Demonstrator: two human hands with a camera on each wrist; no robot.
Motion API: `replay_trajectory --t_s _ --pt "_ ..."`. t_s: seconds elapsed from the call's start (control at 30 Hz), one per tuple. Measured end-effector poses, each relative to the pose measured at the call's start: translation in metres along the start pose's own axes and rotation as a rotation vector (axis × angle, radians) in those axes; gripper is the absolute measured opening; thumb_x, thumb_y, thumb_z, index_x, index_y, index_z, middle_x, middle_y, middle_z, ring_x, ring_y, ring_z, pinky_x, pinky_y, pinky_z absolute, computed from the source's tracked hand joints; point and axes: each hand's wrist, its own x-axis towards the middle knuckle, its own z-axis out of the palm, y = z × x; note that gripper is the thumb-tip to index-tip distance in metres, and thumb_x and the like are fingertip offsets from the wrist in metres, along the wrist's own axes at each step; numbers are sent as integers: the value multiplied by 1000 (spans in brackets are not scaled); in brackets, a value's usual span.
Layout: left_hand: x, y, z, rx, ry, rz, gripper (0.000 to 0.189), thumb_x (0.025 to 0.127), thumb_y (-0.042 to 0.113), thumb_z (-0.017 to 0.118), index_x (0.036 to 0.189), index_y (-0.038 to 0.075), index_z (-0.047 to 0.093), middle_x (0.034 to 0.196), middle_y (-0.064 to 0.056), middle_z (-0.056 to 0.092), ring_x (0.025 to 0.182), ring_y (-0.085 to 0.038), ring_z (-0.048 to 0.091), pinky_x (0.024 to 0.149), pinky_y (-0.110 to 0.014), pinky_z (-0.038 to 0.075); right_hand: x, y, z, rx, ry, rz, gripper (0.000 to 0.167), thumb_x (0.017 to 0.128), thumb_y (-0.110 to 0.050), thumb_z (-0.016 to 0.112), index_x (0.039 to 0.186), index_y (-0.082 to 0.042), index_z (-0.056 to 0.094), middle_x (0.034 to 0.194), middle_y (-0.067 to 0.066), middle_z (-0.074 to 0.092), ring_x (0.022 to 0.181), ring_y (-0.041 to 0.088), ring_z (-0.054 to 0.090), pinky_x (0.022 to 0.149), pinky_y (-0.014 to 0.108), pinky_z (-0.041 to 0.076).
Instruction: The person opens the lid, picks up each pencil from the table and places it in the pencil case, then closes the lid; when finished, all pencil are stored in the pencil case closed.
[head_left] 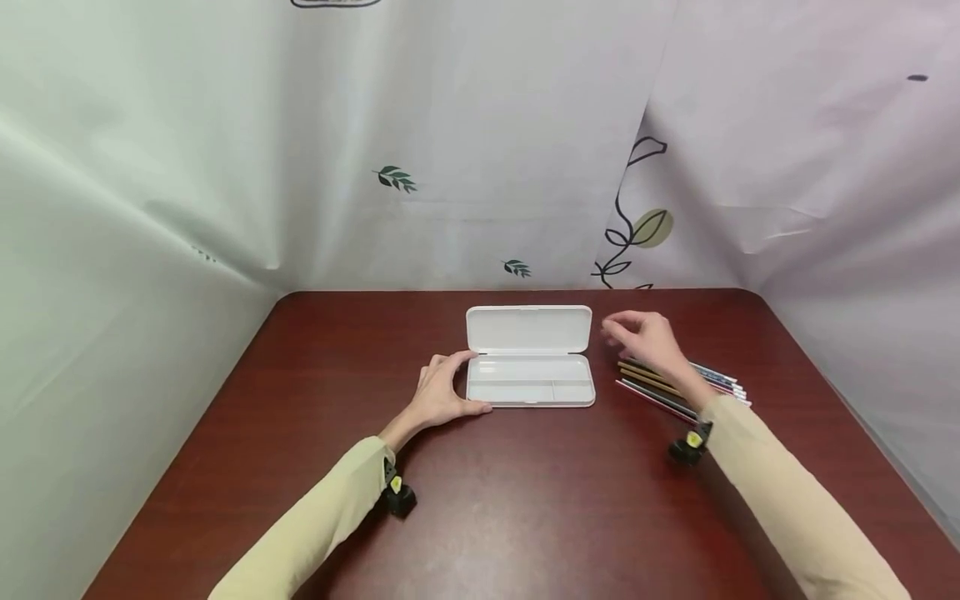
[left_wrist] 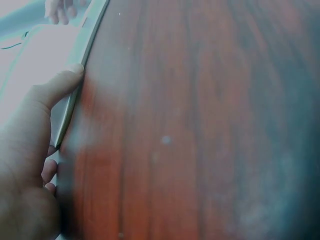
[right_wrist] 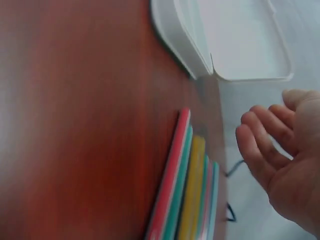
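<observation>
A white pencil case [head_left: 530,406] lies on the table with its lid [head_left: 528,329] raised at the back. Divider walls split its inside, and no contents show in it. My left hand [head_left: 438,396] holds the case by its left end, thumb at the front edge and fingers toward the back corner. In the left wrist view the thumb [left_wrist: 65,85] presses along the case's side. Just right of the lid, my right hand [head_left: 643,337] hovers with loosely bent fingers and nothing in them. Beneath its wrist lies a bunch of coloured pencils [right_wrist: 172,175], partly hidden by the forearm in the head view.
The dark red wooden table [head_left: 525,500] ends at a pale hanging sheet [head_left: 487,125] behind and at both sides. A dark device with a yellow mark [head_left: 400,498] is strapped to the left wrist, and a similar device [head_left: 686,448] to the right.
</observation>
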Motion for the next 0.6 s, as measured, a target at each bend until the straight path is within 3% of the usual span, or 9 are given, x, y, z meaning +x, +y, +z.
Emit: replay_trajectory --t_s 0.13,0.23,0.43,0.6 --pt "1 2 0 5 -14 -14 92 64 44 91 142 14 52 124 -5 61 114 -26 45 93 -46 30 -38 -1 -25 -278 53 -185 12 92 -9 70 99 0 75 85 10 73 60 17 59 57 28 48" --pt "2 3 -1 7 -25 -23 93 65 44 91 144 15 51 126 -5 60 115 -26 44 94 -46 30 -68 2 -41 -437 50 -265 8 85 -3 74 93 -5 76 82 2 71 58 11 51 56 31 43" --pt "2 2 -1 6 -18 -16 93 64 44 91 143 14 52 127 -6 61 115 -27 45 93 -46 30 -119 14 -59 -604 -35 -193 14 78 -3 78 91 -8 74 78 -5 63 65 11 52 56 36 43" --pt "2 0 1 7 -16 -17 93 64 43 91 143 14 52 127 -6 61 115 -27 45 94 -46 30 -141 23 -60 -667 -24 -194 18 76 -3 80 91 -9 73 80 -3 59 65 15 51 55 39 43"
